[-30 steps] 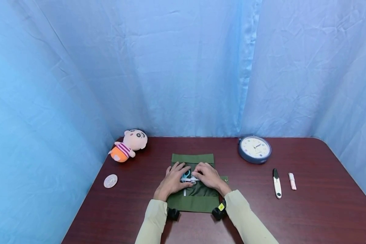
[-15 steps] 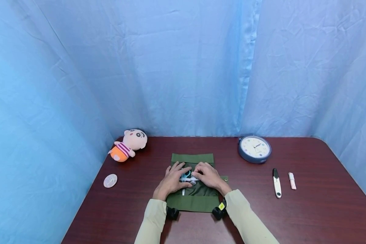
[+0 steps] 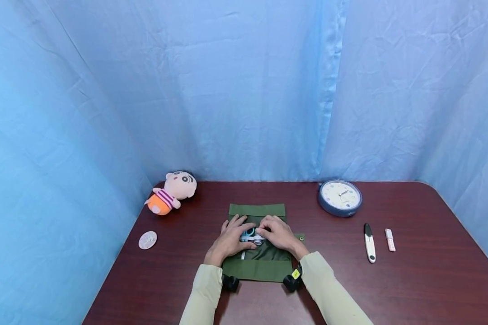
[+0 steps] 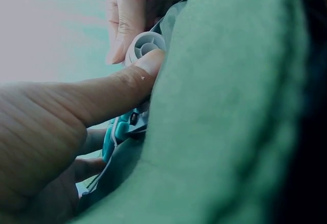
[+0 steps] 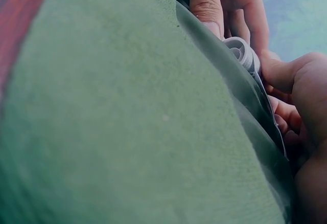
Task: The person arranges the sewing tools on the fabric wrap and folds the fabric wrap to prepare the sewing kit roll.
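A green cloth pouch [image 3: 257,210] lies flat at the middle of the dark red table [image 3: 410,280]. Both hands rest on it, close together. My left hand [image 3: 241,228] lies on the cloth with straight fingers. Its thumb [image 4: 127,83] presses against a small white spool [image 4: 145,47]. My right hand [image 3: 264,228] pinches the same spool [image 3: 257,240] from the other side. Teal-handled scissors [image 4: 115,134] lie under the left thumb, partly tucked into the pouch [image 4: 230,106]. In the right wrist view the spool [image 5: 242,50] sits at the edge of the green cloth [image 5: 127,121].
A plush doll [image 3: 171,192] sits at the back left, with a round silvery disc [image 3: 147,239] in front of it. A wall clock [image 3: 340,197] lies at the back right. White-and-black thread snips [image 3: 369,248] and a small white stick [image 3: 389,239] lie to the right. Blue curtains surround the table.
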`<state>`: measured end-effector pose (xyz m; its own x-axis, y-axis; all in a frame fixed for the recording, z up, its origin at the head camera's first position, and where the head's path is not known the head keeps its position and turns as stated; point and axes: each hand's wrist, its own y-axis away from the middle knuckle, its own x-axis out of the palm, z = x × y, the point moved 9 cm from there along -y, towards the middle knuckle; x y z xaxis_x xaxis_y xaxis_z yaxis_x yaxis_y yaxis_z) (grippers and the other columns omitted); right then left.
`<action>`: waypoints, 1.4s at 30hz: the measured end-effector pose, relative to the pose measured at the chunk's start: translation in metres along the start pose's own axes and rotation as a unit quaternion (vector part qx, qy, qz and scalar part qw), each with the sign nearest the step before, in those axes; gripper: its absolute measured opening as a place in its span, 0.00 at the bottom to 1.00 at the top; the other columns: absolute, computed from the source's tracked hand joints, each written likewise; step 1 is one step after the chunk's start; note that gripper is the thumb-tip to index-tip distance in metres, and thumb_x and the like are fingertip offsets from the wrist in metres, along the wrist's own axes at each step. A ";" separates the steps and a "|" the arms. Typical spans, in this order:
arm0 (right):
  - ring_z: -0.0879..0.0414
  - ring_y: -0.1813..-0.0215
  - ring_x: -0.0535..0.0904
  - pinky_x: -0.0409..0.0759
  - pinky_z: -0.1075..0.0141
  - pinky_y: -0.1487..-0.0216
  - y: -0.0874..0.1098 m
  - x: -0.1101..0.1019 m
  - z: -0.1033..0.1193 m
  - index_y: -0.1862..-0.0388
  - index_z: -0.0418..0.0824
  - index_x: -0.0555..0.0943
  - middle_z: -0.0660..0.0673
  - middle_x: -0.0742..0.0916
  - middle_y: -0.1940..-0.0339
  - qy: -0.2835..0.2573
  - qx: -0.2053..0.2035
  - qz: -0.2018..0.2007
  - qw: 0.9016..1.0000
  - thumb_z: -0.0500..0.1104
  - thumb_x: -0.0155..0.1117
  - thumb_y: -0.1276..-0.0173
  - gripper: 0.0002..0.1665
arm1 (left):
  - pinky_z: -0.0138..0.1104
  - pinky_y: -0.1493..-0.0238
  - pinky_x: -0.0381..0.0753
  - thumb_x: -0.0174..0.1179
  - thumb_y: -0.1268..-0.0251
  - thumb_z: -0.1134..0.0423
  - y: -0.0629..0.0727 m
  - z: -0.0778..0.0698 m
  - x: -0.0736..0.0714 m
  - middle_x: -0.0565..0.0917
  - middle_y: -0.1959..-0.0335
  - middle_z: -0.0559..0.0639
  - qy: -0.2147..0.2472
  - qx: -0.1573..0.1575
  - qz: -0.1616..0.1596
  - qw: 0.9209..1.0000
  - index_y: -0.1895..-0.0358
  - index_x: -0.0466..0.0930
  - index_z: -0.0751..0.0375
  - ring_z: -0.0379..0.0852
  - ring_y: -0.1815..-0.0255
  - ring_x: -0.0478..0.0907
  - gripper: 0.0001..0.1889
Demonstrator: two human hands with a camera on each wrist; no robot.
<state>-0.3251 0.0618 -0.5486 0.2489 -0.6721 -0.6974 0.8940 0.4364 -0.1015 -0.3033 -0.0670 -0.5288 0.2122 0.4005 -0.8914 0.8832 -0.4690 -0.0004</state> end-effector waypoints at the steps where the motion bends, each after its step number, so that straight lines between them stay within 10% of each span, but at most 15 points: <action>1: 0.60 0.58 0.69 0.66 0.65 0.57 0.000 0.000 0.000 0.76 0.51 0.77 0.53 0.82 0.57 -0.001 -0.002 -0.001 1.000 0.50 0.58 0.24 0.17 | 0.67 0.25 0.54 0.69 0.40 0.46 0.000 0.000 0.000 0.68 0.24 0.60 0.000 -0.001 0.001 1.000 0.33 0.77 0.47 0.65 0.20 0.56 0.31; 17: 0.61 0.59 0.70 0.68 0.66 0.57 0.000 0.000 0.000 0.73 0.53 0.80 0.54 0.83 0.57 -0.003 -0.011 -0.011 1.000 0.52 0.57 0.24 0.16 | 0.66 0.25 0.54 0.69 0.40 0.46 0.001 0.002 0.001 0.67 0.24 0.59 0.002 -0.002 0.002 1.000 0.31 0.75 0.46 0.64 0.19 0.56 0.32; 28: 0.62 0.59 0.78 0.76 0.68 0.55 0.004 -0.014 -0.004 0.58 0.46 0.84 0.46 0.86 0.56 -0.130 -0.008 -0.039 0.991 0.50 0.54 0.21 0.13 | 0.66 0.23 0.51 0.71 0.41 0.46 0.002 0.003 -0.002 0.67 0.23 0.58 0.021 -0.009 -0.003 1.000 0.26 0.68 0.48 0.64 0.17 0.51 0.39; 42: 0.62 0.57 0.79 0.77 0.67 0.52 0.018 -0.046 -0.012 0.50 0.39 0.84 0.41 0.88 0.54 -0.160 0.006 -0.088 0.983 0.48 0.58 0.23 0.15 | 0.66 0.23 0.51 0.70 0.39 0.48 0.006 0.004 -0.016 0.66 0.24 0.60 0.034 0.000 -0.026 0.999 0.28 0.71 0.53 0.66 0.18 0.50 0.36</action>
<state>-0.3253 0.1074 -0.5270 0.1924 -0.8914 -0.4103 0.9379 0.2900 -0.1904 -0.3030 -0.0791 -0.5162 0.1950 0.4771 -0.8569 0.8937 -0.4463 -0.0452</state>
